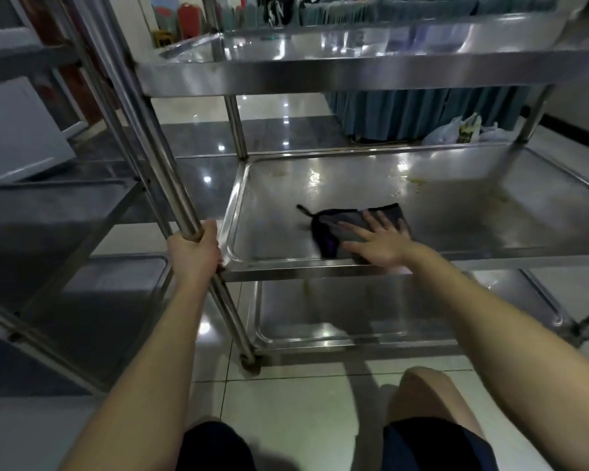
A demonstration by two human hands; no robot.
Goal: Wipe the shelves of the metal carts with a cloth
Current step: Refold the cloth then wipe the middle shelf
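Observation:
A steel cart with three shelves stands in front of me. On its middle shelf [473, 212] lies a dark grey and purple cloth [340, 226], near the front left. My right hand [378, 241] lies flat on the cloth with its fingers spread and straight, pressing it against the shelf. My left hand [193, 249] grips the cart's front left upright post [157, 154] just above the middle shelf's corner. Yellowish smears [419, 181] show on the middle shelf farther back.
The top shelf [320, 71] hangs above my hands and the bottom shelf [371, 311] lies below. A second steel cart [65, 232] stands close on the left. Plastic bags [463, 130] and a blue-skirted table [405, 110] are behind. My knees are over the tiled floor [296, 402].

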